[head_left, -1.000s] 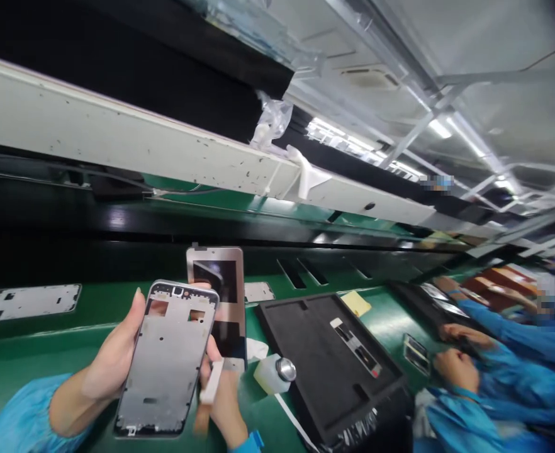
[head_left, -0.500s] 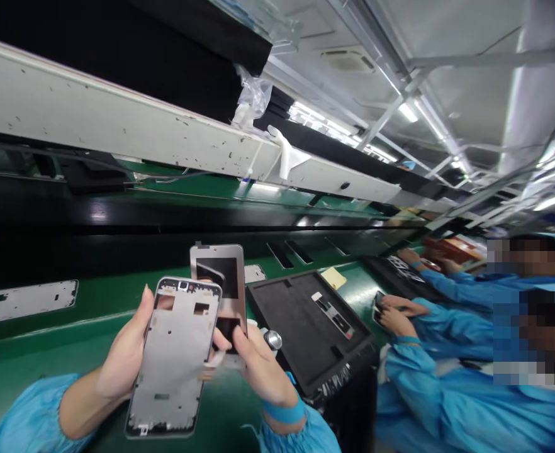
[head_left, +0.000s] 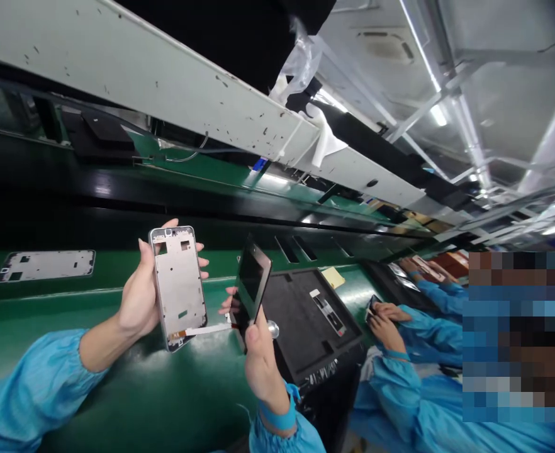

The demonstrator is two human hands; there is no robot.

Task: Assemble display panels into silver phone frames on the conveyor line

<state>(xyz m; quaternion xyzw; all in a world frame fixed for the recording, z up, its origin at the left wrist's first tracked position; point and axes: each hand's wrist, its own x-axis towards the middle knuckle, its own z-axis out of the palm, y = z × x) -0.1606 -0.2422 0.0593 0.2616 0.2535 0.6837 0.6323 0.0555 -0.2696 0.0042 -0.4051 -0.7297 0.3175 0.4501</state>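
My left hand [head_left: 138,296] grips a silver phone frame [head_left: 179,286] by its sides, thumb on the left edge and fingertips showing past the right. The frame stands nearly upright above the green bench. My right hand [head_left: 261,365] holds a phone screen panel [head_left: 253,280], tilted almost edge-on, with its dark face and metallic border showing. A thin whitish strip [head_left: 209,329] with a brown end spans from the frame's lower end to the panel; how it is fixed at either end cannot be made out.
Another silver phone frame [head_left: 46,266] lies on the bench at left. A black tray [head_left: 301,333] at right bears a narrow part [head_left: 328,313] and a yellow paper [head_left: 333,277]. Dark slabs [head_left: 287,249] lie behind. A co-worker's hands [head_left: 386,318] hold a phone at right.
My hands have moved apart: the frame is upright at left, and the panel, formerly behind it, is turned edge-on at right. A strip between them now shows. The view has shifted.
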